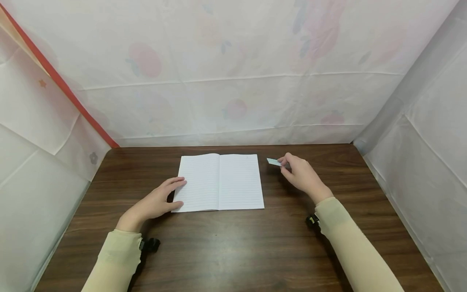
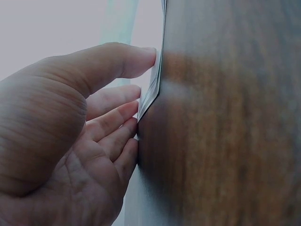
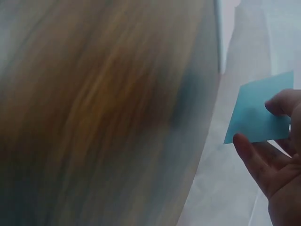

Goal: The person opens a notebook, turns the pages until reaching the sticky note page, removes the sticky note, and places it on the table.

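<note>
An open lined notebook (image 1: 221, 182) lies flat on the dark wooden table (image 1: 233, 247). My left hand (image 1: 160, 200) rests at its left edge, straight fingers touching the page and thumb at the lower corner; the left wrist view shows the fingertips (image 2: 136, 101) against the notebook's page edges (image 2: 153, 92). To the right of the notebook my right hand (image 1: 297, 172) is raised a little above the table. It pinches a small light-blue paper slip (image 1: 273, 162) between thumb and fingers. In the right wrist view the blue slip (image 3: 258, 113) is held at its right end.
White plastic sheeting with faint fruit prints (image 1: 233, 73) walls the table at the back and on both sides. A red strip (image 1: 62, 83) runs down the left wall. Bare wood stretches in front of the notebook.
</note>
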